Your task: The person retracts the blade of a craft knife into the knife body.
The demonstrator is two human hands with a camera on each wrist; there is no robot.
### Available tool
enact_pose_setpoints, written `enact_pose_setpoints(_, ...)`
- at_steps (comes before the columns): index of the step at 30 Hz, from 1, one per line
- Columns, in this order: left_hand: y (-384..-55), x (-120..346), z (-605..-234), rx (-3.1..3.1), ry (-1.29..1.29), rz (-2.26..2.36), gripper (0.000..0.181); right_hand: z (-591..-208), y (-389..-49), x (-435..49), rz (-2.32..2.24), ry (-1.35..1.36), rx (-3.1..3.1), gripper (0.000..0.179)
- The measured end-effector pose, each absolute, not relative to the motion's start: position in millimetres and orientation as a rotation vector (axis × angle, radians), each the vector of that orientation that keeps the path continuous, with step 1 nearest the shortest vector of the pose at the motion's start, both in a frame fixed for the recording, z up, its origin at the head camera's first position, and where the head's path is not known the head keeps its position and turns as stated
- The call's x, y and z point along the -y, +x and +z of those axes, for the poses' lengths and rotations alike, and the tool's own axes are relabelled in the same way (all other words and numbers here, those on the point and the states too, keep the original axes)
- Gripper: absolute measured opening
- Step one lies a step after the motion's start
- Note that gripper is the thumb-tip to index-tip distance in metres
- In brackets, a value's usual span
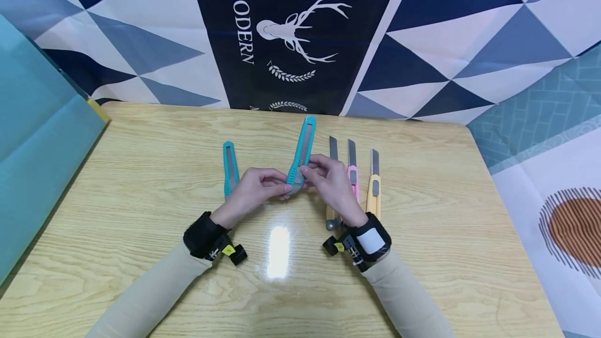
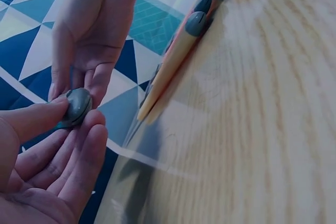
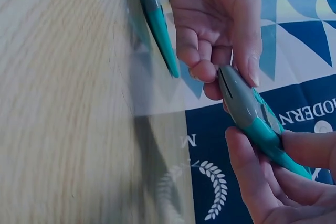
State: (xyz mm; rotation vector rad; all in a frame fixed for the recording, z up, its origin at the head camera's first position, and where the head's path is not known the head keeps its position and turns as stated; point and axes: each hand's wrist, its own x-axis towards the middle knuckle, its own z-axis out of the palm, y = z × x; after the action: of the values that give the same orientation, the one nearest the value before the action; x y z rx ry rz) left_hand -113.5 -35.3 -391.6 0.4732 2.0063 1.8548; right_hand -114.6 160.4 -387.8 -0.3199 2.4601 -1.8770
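A teal utility knife [image 1: 304,142] with a grey end is held up above the table between both hands. My left hand [image 1: 255,189] pinches its grey end [image 2: 79,106] between thumb and fingers. My right hand [image 1: 334,181] grips the body, thumb at the slider [image 3: 270,119]. No blade shows beyond the held knife's tip. Beside the left hand lies a second teal utility knife [image 1: 230,166], partly covered by that hand. Under and beside the right hand lie a yellow-orange knife [image 1: 331,213], a pink knife [image 1: 353,173] and a yellow knife [image 1: 374,192], all with blades extended.
The wood-grain table [image 1: 155,171] reflects a bright light near its middle. A patterned cloth [image 1: 155,30] hangs along the back edge. At the left stands a light-blue panel [image 1: 42,134], and another patterned cloth [image 1: 554,171] lies beyond the right edge.
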Motion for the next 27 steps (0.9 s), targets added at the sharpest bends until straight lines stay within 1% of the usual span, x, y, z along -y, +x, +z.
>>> enact_pose_setpoints(6,-121,40,-408,-2.008,0.445,1.812,0.017,-373,-108,-154,-1.912,-0.249,-2.409,0.026)
enact_pose_setpoints(10,-119,46,-410,-2.01,0.454,1.8,0.017,-360,-103,-146,-1.899,-0.216,-2.366,0.028)
enact_pose_setpoints(17,-121,64,-405,-2.032,0.414,1.777,0.024,-370,-118,-135,-1.841,-0.161,-2.332,0.025)
enact_pose_setpoints(21,-129,80,-398,-2.082,0.364,1.772,0.031,-370,-127,-126,-1.789,-0.119,-2.323,0.024)
enact_pose_setpoints(27,-142,101,-393,-2.01,0.299,1.917,0.04,-374,-142,-114,-1.58,-0.073,-2.347,0.021)
